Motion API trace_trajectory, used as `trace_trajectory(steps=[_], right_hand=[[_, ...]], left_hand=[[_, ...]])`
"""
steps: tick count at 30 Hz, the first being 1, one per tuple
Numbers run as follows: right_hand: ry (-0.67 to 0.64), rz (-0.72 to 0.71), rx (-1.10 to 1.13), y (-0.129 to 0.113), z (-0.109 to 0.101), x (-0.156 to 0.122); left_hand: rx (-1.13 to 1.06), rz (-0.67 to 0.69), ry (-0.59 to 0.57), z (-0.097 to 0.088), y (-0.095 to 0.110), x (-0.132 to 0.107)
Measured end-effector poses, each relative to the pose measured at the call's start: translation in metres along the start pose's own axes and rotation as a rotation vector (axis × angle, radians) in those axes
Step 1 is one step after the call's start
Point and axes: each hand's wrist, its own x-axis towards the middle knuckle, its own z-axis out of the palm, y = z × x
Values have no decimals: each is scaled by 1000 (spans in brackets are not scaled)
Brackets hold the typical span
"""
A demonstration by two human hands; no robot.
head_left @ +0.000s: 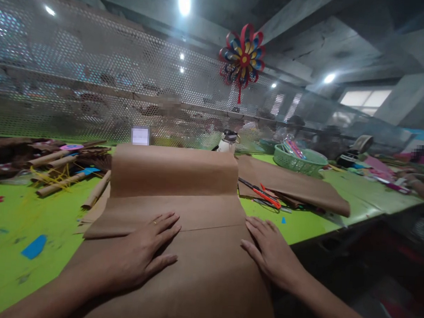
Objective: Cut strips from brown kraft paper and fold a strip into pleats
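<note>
Brown kraft paper [178, 289] lies before me, its far part curling up and over in a broad roll [174, 171]. Across the middle runs a crosswise edge or fold line. My left hand [152, 243] rests on the paper at the left of that line, fingers stretched out, a ring on one finger. At the paper's right edge my right hand [269, 248] lies with its fingers extended, palm down. Neither hand grips anything. Both palms hide the paper beneath them. The near end of the paper drops out of view at the bottom.
Scissors with orange handles [270, 197] lie right of the roll, near folded brown paper [302, 184]. A green basket [299, 159] stands behind. Rolled paper tubes [61, 183] and yellow strings lie left on the green table [4, 253]. A perforated metal screen [106, 79] rises at the back.
</note>
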Motion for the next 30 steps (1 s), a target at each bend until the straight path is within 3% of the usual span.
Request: trace_trajectory(steps=[6, 8, 10, 14, 17, 22, 30], right_hand=[[96, 68, -23, 9, 1, 1], [134, 106, -36, 4, -4, 6], [155, 46, -2, -12, -12, 14], [-45, -280, 168, -65, -19, 37], [-198, -346, 263, -89, -10, 51], [-223, -312, 296, -83, 10, 55], [-194, -322, 286, -78, 18, 53]], left_hand=[[-8, -5, -73, -14, 10, 1], [-3, -3, -92, -19, 14, 2], [0, 0, -110, -21, 16, 2], [-5, 21, -104, -21, 18, 0], [-28, 49, -100, -20, 17, -2], [-50, 34, -145, -27, 8, -16], [41, -81, -128, -50, -13, -63]])
